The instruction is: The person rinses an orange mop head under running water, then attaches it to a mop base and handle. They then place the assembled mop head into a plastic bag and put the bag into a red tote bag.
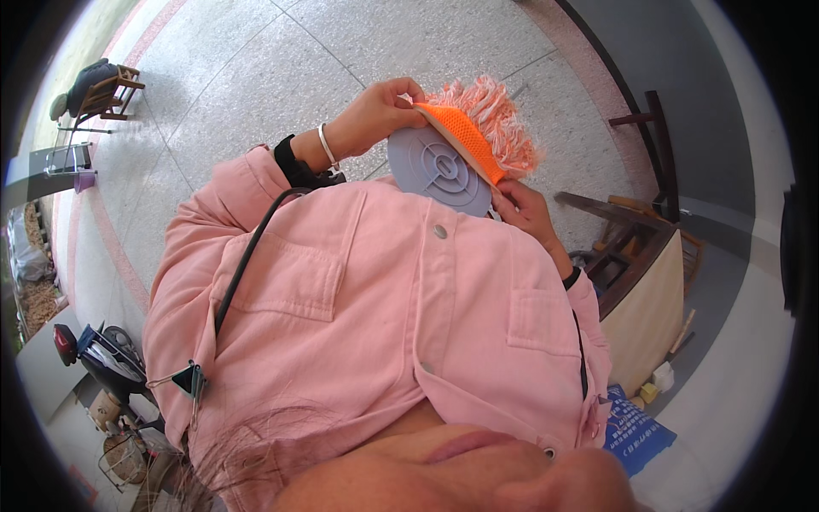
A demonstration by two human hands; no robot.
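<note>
Mop pad (465,139) sits finger-pinched by left hand (386,107) and right hand (524,209); uneven tugging could skew it against the grey plate (426,172)!

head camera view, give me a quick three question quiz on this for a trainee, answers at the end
1. Multiple choice: what pattern shows on the grey plate?
a) rings
b) polka dots
c) checks

2. Short answer: which hand holds the end of the orange mesh nearer the top of the picture?

3. True or false: the pale bangle is on the right wrist.

Key
1. a) rings
2. The left hand
3. False; it is on the wrist of the left hand
</note>
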